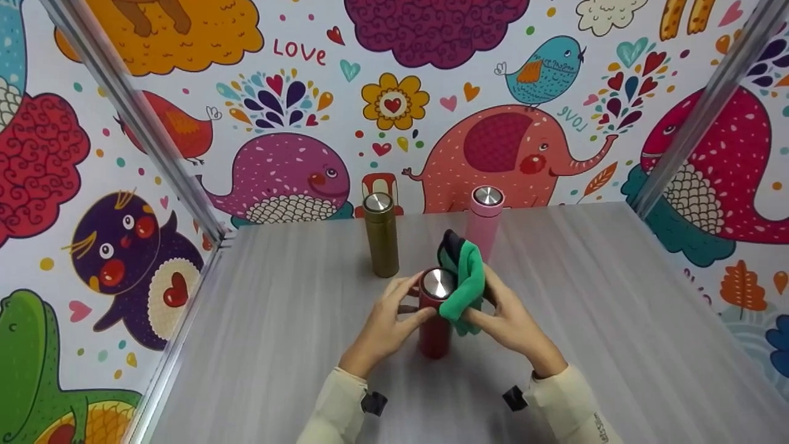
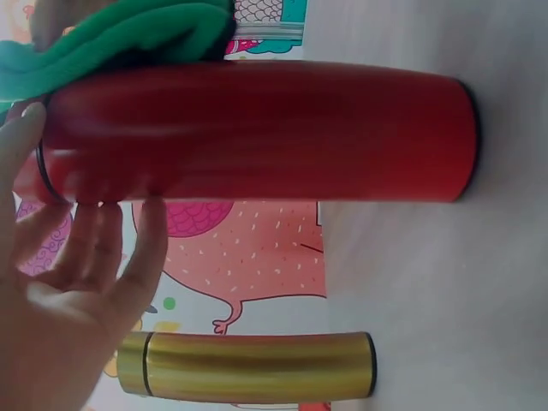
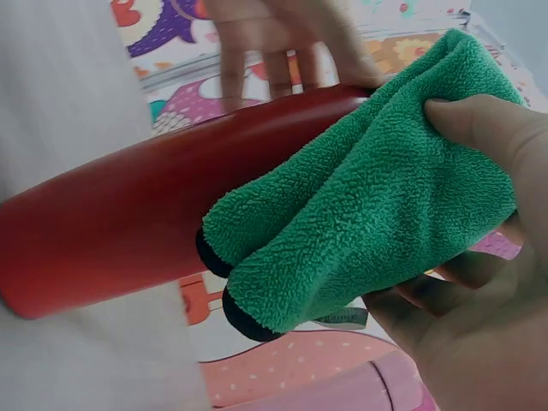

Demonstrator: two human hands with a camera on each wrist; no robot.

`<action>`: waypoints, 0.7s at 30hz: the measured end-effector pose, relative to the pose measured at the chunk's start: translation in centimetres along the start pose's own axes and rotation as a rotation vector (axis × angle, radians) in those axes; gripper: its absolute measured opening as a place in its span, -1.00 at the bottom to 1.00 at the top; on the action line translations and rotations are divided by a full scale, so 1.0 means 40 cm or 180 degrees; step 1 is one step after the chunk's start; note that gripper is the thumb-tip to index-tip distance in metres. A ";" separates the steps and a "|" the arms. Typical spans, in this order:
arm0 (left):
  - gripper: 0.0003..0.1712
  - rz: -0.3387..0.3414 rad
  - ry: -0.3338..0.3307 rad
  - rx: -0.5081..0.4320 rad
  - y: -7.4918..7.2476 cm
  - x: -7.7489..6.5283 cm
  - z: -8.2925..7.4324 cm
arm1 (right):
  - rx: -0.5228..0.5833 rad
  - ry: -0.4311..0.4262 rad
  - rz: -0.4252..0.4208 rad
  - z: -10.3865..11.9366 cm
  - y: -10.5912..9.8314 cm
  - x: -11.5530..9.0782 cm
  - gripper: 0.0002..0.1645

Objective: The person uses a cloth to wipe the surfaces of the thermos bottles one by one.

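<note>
A red thermos flask [image 1: 435,336] with a silver-topped lid stands upright on the table. My left hand [image 1: 386,319] grips its upper part from the left, thumb in front and fingers round the far side, as the left wrist view shows near the lid seam. In my right hand [image 1: 508,314] is a folded green cloth [image 1: 470,283] with a dark edge, pinched between thumb and fingers. The cloth [image 3: 368,197] lies against the right side of the flask [image 3: 128,205] near its top in the right wrist view.
A gold flask [image 1: 383,240] stands behind to the left, and a pink flask [image 1: 484,225] behind to the right, partly covered by the cloth. The grey table [image 1: 277,345] ends at a wall [image 1: 394,49] printed with cartoon animals. Metal frame posts [image 1: 148,129] run along both sides.
</note>
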State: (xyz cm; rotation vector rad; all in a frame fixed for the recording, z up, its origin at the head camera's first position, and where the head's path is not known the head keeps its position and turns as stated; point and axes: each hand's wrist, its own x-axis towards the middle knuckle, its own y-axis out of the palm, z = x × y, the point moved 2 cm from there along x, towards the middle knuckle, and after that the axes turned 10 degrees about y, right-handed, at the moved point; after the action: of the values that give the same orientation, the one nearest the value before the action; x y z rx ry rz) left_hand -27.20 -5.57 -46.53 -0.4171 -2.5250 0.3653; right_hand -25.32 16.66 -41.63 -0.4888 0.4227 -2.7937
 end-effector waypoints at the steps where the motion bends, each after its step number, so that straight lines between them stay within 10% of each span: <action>1: -0.28 -0.0007 0.0014 -0.0027 -0.001 -0.001 0.001 | 0.0025 0.0000 -0.0009 -0.007 -0.001 0.004 -0.03; 21: -0.14 -0.0349 -0.0009 0.0095 0.039 0.001 -0.008 | 0.0207 0.0180 0.0471 -0.197 0.057 -0.024 0.06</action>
State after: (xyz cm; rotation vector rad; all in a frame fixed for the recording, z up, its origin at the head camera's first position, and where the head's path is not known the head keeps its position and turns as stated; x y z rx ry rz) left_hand -26.71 -4.08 -46.80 -0.2654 -2.5292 0.3611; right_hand -26.84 16.73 -49.74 -0.3498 0.3629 -2.6737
